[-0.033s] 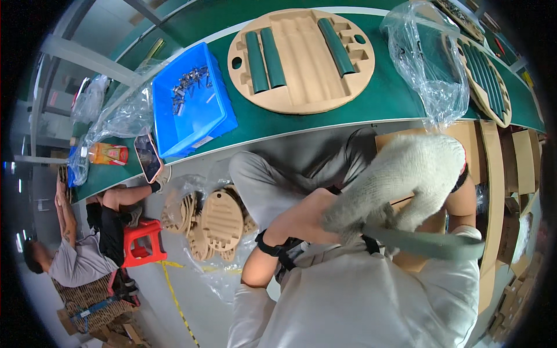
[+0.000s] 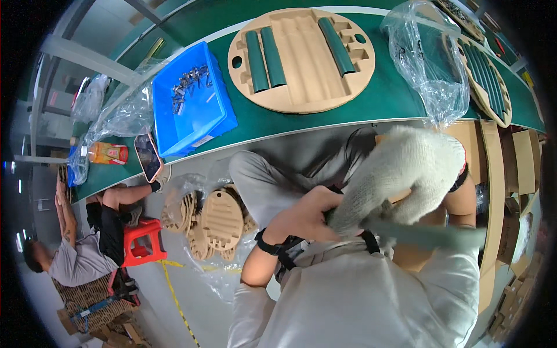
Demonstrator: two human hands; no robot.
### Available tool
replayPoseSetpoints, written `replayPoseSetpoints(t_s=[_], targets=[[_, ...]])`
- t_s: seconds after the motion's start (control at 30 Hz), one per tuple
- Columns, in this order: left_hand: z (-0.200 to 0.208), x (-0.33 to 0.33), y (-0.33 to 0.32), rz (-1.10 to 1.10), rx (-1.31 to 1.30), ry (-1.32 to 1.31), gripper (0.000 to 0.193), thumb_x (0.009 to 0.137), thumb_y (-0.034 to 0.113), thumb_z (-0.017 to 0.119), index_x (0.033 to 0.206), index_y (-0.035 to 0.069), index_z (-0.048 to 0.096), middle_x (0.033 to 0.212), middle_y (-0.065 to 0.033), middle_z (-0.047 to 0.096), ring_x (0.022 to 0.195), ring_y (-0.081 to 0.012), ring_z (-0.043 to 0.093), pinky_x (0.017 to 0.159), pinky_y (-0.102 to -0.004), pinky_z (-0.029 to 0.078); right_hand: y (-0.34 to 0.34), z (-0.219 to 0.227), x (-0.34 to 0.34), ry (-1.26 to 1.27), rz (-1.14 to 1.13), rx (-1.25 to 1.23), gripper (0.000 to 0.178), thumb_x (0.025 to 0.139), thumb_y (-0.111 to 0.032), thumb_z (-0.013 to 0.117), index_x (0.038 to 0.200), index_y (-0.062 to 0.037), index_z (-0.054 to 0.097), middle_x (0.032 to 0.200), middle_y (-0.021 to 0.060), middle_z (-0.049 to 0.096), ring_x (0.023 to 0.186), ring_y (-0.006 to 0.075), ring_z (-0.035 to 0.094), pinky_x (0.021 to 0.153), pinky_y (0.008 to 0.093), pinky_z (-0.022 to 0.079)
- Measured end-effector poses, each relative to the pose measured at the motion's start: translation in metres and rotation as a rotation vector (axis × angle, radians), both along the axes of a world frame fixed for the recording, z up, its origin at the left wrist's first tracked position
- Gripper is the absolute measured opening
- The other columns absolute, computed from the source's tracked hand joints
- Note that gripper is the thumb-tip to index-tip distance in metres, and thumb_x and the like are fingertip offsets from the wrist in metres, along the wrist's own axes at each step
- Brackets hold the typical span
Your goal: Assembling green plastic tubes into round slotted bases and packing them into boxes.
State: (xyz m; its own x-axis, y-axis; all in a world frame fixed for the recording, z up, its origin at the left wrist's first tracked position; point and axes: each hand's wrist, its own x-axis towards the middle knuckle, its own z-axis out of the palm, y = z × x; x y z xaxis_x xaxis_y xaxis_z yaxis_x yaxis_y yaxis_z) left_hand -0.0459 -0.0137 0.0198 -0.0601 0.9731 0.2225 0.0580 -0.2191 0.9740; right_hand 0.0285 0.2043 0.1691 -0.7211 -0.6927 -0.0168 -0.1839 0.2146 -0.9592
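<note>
At the lap, my right hand [image 2: 406,171] wears a white knitted glove, its fingers bent down around a long grey-green strip [image 2: 432,234]. The strip sticks out to the right, blurred by motion. My left hand [image 2: 307,216] is bare, with a black band at the wrist. Its fingers curl in against the gloved fingertips, and the glove hides what they hold. Beyond the hands, on the green table [image 2: 371,98], lies a round tan moulded tray [image 2: 307,64]. Dark green curved strips [image 2: 272,58] rest in its grooves, two at left and one at right.
Left of the tray stands a blue bin [image 2: 200,124] with small metal pieces. A phone [image 2: 148,156], an orange packet [image 2: 108,153] and clear plastic bags [image 2: 429,69] lie along the table. More tan trays [image 2: 221,220] are on the floor. A person sits near a red stool [image 2: 142,243].
The grey-green strip has tilted and looks thinner and more blurred. My left hand and the glove have shifted slightly. Things on the table have stayed put.
</note>
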Motion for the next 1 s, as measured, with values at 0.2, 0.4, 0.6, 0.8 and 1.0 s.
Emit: replayPoseSetpoints(t_s=[0.2,0.4,0.6,0.8,1.0], targets=[[0.024,-0.009,0.011,0.081,-0.145,-0.071,0.020,0.075,0.009,0.078,0.091,0.000,0.069,0.073,-0.0049,0.068,0.069,-0.0098,0.063,0.069,-0.0269,0.051,0.000,-0.037,-0.012,0.469,-0.207,-0.282,0.027,0.082,-0.010,0.074,0.105,0.0013,0.068,0.098,0.0112,0.071,0.081,0.0214,0.068,0.073,0.0292,0.054],[0.034,-0.020,0.017,0.268,0.065,-0.069,0.018,0.075,0.003,0.080,0.083,0.002,0.063,0.072,-0.0003,0.066,0.069,-0.0059,0.060,0.062,-0.0226,0.049,-0.005,-0.026,-0.010,0.652,-0.428,-0.045,0.060,0.073,-0.019,0.084,0.125,0.0006,0.061,0.108,0.0117,0.069,0.091,0.0223,0.066,0.080,0.0294,0.053],[0.041,-0.020,0.016,0.274,-0.096,-0.158,0.017,0.075,0.001,0.080,0.082,0.002,0.064,0.071,-0.0006,0.065,0.061,-0.0047,0.058,0.055,-0.0219,0.046,-0.015,-0.004,-0.021,0.035,-0.450,-0.249,0.077,0.068,0.004,0.080,0.139,-0.0062,0.051,0.108,0.0085,0.069,0.090,0.0143,0.065,0.073,0.0268,0.054],[0.049,-0.033,0.007,0.392,-0.066,-0.291,0.013,0.077,-0.004,0.076,0.087,0.000,0.067,0.070,-0.0019,0.064,0.054,-0.0071,0.056,0.048,-0.0246,0.043,-0.019,-0.020,-0.037,0.230,-0.585,0.128,0.053,0.068,-0.002,0.086,0.117,-0.0055,0.066,0.106,0.0018,0.070,0.088,0.0108,0.065,0.072,0.0270,0.054],[0.056,-0.055,-0.036,0.308,0.306,-0.694,0.020,0.087,0.007,0.065,0.079,0.005,0.047,0.059,-0.0016,0.051,0.043,-0.0155,0.050,0.041,-0.0277,0.040,-0.036,-0.033,-0.046,0.290,-0.589,-0.105,0.053,0.078,-0.029,0.083,0.120,-0.0041,0.062,0.088,0.0096,0.067,0.074,0.0130,0.063,0.064,0.0274,0.050]])
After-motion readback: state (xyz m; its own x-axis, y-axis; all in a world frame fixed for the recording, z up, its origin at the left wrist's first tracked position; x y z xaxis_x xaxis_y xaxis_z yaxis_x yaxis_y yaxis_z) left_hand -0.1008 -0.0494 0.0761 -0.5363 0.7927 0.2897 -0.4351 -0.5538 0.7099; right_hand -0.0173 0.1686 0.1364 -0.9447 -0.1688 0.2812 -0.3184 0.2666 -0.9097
